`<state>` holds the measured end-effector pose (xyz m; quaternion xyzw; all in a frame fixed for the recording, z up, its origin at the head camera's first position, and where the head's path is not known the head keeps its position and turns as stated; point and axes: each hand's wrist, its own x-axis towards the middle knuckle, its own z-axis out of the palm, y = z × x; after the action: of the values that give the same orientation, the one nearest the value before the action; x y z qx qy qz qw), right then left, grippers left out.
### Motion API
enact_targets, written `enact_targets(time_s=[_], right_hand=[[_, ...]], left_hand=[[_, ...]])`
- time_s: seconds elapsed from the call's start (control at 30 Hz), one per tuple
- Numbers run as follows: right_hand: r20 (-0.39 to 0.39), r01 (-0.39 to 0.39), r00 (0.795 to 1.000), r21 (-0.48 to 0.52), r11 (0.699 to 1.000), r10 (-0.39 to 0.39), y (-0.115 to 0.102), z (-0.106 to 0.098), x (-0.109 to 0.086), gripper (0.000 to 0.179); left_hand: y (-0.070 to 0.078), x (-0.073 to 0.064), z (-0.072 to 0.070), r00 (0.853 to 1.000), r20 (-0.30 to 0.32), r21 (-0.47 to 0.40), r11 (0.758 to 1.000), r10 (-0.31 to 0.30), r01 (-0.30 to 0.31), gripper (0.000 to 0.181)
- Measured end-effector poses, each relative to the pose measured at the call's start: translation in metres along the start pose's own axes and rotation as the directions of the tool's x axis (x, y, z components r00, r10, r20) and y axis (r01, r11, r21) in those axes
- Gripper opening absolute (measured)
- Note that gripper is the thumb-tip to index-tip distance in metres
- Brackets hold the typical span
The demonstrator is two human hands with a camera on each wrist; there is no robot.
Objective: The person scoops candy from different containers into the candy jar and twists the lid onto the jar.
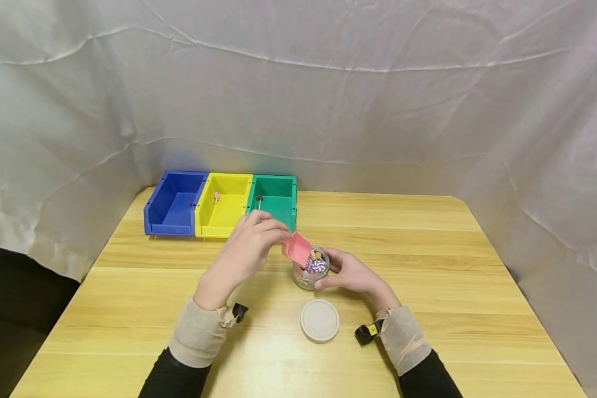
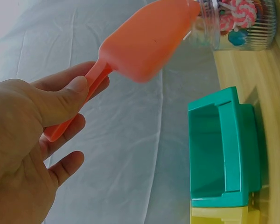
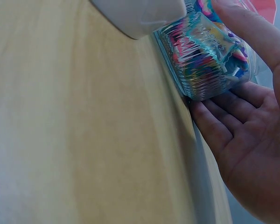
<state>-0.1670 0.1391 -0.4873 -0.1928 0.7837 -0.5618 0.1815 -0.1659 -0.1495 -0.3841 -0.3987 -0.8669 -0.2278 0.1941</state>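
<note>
A pink plastic scoop (image 2: 142, 42) is pinched by its handle between the thumb and fingers of my left hand (image 1: 251, 246). Its blade tilts down, with the tip in the mouth of a clear ribbed jar (image 3: 205, 70). Wrapped candies and swirl lollipops (image 1: 317, 266) fill the jar, which stands on the table. My right hand (image 1: 353, 272) grips the jar from its right side, thumb at the front and fingers round the back. Just in front of the jar lies a round whitish lid (image 1: 320, 320).
Three open bins stand side by side at the back left: blue (image 1: 169, 229), yellow (image 1: 224, 231) and green (image 1: 283, 207). A lollipop (image 1: 216, 196) is in the yellow bin and a dark one (image 1: 260, 200) in the green. Grey cloth (image 1: 378, 110) hangs behind the wooden table (image 1: 428, 331).
</note>
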Motion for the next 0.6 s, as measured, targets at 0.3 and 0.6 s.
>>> enact_targets(time_s=[0.3,0.6], right_hand=[[0.002,0.004,1.0,0.005,1.0,-0.004,-0.001,0.0,0.0,0.088],[0.003,0.006,1.0,0.017,1.0,-0.006,-0.003,0.0,0.0,0.089]], left_hand=[[-0.004,-0.001,-0.008,0.999,-0.039,-0.026,0.999,-0.031,0.03,0.029],[-0.024,-0.009,-0.017,0.983,-0.142,-0.08,0.991,-0.119,0.108,0.019]])
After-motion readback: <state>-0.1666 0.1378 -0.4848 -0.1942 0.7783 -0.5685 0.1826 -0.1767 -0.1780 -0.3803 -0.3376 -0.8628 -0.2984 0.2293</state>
